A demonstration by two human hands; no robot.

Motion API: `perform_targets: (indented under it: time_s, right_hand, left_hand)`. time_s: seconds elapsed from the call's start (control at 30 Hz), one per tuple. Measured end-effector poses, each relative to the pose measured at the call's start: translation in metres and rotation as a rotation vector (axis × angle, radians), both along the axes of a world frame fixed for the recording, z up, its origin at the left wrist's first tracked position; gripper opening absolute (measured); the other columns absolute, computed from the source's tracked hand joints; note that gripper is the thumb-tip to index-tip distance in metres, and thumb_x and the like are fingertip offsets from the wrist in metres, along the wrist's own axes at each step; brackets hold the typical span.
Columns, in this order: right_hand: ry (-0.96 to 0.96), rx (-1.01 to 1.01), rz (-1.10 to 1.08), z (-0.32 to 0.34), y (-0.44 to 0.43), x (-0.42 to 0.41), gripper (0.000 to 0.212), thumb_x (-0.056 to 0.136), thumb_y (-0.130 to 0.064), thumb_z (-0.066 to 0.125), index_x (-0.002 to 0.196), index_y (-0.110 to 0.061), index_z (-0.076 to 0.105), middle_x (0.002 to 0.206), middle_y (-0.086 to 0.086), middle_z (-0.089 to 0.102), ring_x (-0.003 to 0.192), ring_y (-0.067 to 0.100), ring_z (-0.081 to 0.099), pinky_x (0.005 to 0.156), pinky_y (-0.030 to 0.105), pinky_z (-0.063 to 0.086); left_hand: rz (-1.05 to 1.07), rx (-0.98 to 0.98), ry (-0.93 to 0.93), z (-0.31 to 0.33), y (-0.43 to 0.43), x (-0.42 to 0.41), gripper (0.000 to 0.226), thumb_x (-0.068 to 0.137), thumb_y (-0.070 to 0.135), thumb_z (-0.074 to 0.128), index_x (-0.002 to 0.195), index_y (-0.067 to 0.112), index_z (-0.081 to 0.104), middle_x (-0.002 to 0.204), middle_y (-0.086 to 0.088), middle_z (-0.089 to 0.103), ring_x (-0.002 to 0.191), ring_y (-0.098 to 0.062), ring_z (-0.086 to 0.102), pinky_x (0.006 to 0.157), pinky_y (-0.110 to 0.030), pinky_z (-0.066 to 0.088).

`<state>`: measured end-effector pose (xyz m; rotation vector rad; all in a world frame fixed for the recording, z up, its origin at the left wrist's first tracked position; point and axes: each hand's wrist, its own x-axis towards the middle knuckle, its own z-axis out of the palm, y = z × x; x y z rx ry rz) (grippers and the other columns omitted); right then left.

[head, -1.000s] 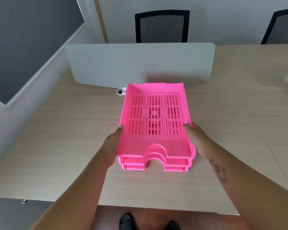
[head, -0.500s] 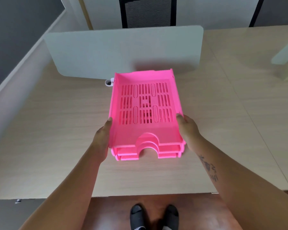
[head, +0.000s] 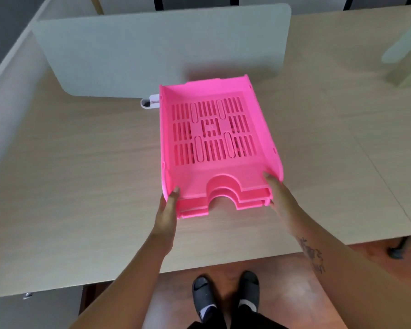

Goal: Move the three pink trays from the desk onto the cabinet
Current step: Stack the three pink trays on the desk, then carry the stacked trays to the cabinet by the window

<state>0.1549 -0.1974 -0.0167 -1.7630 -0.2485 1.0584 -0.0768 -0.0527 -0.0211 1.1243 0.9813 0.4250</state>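
Observation:
A nested stack of pink trays (head: 214, 186) with slotted bottoms is held over the light wooden desk (head: 81, 174), its near end lifted and tilted. My left hand (head: 167, 210) grips the stack's near left corner. My right hand (head: 279, 198) grips its near right corner, thumb on the top tray's rim. The front edges of the lower trays show under the arched cut-out. No cabinet is identifiable in view.
A grey-white divider panel (head: 161, 46) stands across the desk behind the trays, with a small white clip (head: 150, 102) at its foot. A second panel and a wooden block (head: 406, 60) sit at the far right. My feet (head: 226, 298) stand on brown floor below the desk edge.
My hands have slid back from the stack's sides to its near corners. The stack has tilted and turned slightly, and the view has dipped further down toward my feet.

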Motion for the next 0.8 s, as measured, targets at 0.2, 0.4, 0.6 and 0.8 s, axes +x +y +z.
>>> perform_targets:
  time_s: [0.2, 0.4, 0.6, 0.8]
  right_hand:
    - [0.014, 0.033, -0.084, -0.004, 0.013, -0.004, 0.019, 0.097, -0.042, 0.046, 0.109, -0.033, 0.059, 0.114, 0.012, 0.072, 0.105, 0.031, 0.069, 0.099, 0.057, 0.049]
    - [-0.009, 0.106, -0.108, 0.022, 0.021, -0.011, 0.057, 0.084, -0.060, 0.052, 0.130, -0.025, 0.057, 0.113, 0.012, 0.073, 0.100, 0.031, 0.072, 0.093, 0.056, 0.053]
    - [0.004, 0.120, -0.123, 0.054, 0.043, 0.009, 0.080, 0.059, -0.082, 0.058, 0.119, -0.029, 0.064, 0.107, 0.010, 0.074, 0.094, 0.034, 0.073, 0.088, 0.060, 0.055]
    - [0.014, 0.121, -0.030, 0.098, 0.039, 0.017, 0.061, 0.071, -0.071, 0.049, 0.104, -0.025, 0.069, 0.101, 0.013, 0.076, 0.087, 0.035, 0.074, 0.081, 0.062, 0.056]
  left_hand:
    - [0.063, -0.007, -0.015, -0.016, 0.005, 0.004, 0.069, 0.087, 0.063, 0.044, 0.147, 0.028, 0.042, 0.128, -0.002, 0.068, 0.116, -0.014, 0.063, 0.087, -0.024, 0.046]
    - [0.189, -0.018, -0.022, 0.013, 0.018, 0.011, 0.056, 0.096, 0.054, 0.045, 0.140, 0.020, 0.053, 0.121, -0.008, 0.071, 0.107, -0.021, 0.069, 0.080, -0.028, 0.051]
    - [0.180, -0.037, -0.012, 0.058, 0.044, 0.027, 0.064, 0.082, 0.070, 0.049, 0.126, 0.026, 0.063, 0.113, -0.013, 0.075, 0.100, -0.035, 0.073, 0.090, -0.055, 0.056]
    - [0.211, -0.086, -0.035, 0.086, 0.035, 0.032, 0.072, 0.075, 0.076, 0.056, 0.122, 0.022, 0.065, 0.119, -0.019, 0.072, 0.102, -0.044, 0.071, 0.086, -0.072, 0.050]
